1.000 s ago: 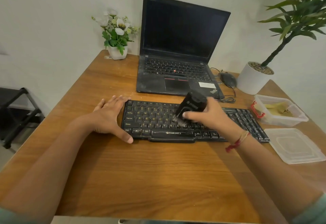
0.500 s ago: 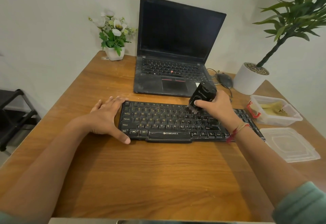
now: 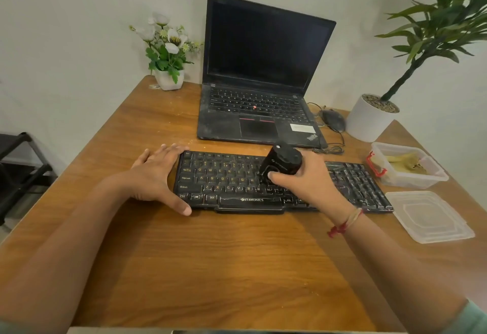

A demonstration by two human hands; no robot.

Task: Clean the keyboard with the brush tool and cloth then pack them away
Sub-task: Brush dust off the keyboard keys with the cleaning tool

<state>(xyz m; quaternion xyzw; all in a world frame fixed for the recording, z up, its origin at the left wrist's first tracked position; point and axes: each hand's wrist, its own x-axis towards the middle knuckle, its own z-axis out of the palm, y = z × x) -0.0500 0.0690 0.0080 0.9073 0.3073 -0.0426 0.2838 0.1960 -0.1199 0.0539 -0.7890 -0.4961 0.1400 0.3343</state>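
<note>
Keyboard (image 3: 232,183) lies across the middle of the table (image 3: 237,268), parallel to the near edge, just in front of the open laptop (image 3: 263,70).

Left hand (image 3: 155,175): fingers straight, spread flat against the keyboard's left end, thumb running along its front edge. Judged a brace, so the board does not slide under brushing.

Right hand (image 3: 308,178): fingers and thumb curled round the black brush tool (image 3: 283,161). The tool is tilted, top leaning toward the laptop and lower end down on the middle letter keys. The tilt probably lets the bristles reach between the keys.

Toward the right edge stands an open clear box (image 3: 424,182) with something yellowish inside, likely the cloth (image 3: 405,165); too crumpled and small to be sure. Its lid (image 3: 432,217) lies flat just in front of the box, nearer the near edge. Both are within reach for packing away.

Hard to make out:
- The bristles are dark against dark keys and partly behind the thumb, so contact is a judgement.
- The keys under the right hand are hidden.
- Both forearms are cut off at the frame bottom.
</note>
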